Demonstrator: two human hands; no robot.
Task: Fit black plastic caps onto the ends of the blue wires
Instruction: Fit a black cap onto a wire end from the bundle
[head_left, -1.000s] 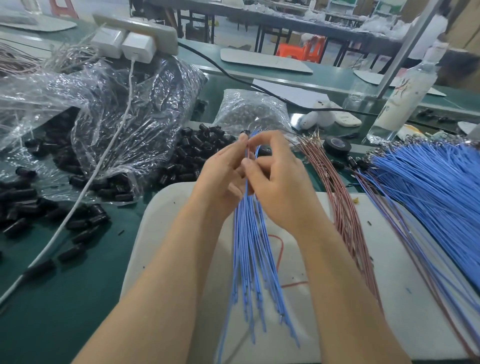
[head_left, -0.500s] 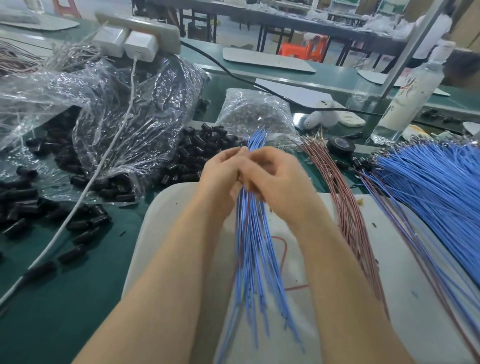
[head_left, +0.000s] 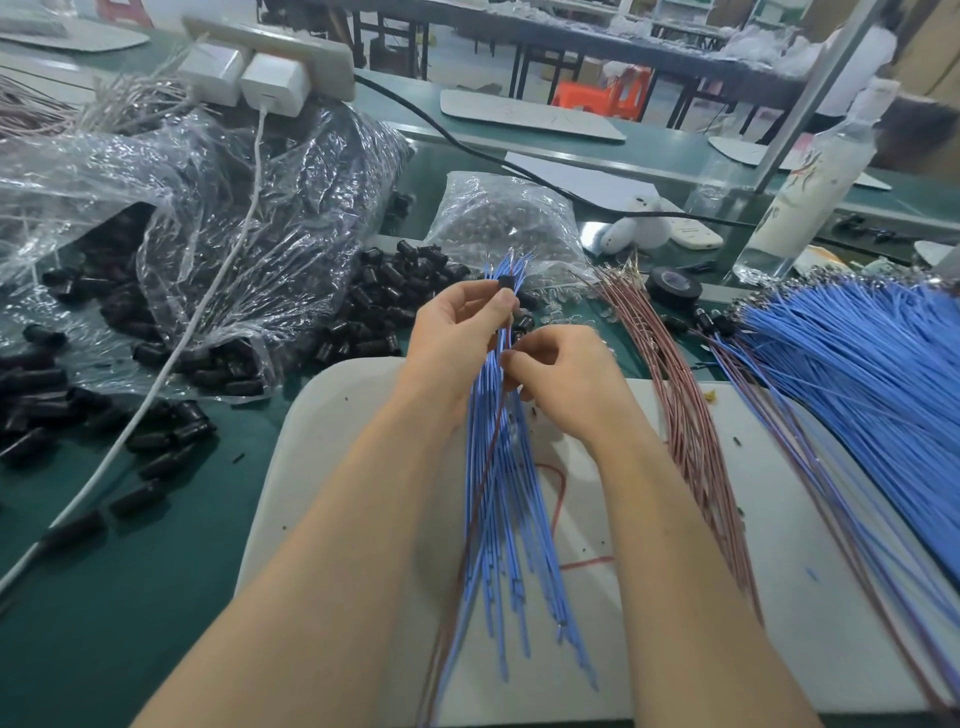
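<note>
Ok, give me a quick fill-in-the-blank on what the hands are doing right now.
1. The left hand pinches a ___ cap at its fingertips.
2. The bundle between both hands is mostly ___ wires.
3. The reddish wires lie to the ___ of the right hand.
Missing: black; blue; right.

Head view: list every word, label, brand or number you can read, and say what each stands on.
No text in this view can be read.
Bottle: red and dark marks on its white side, too blurred to read.
Tape roll: no legible print.
Power strip and chargers: plain white, no lettering shows.
</note>
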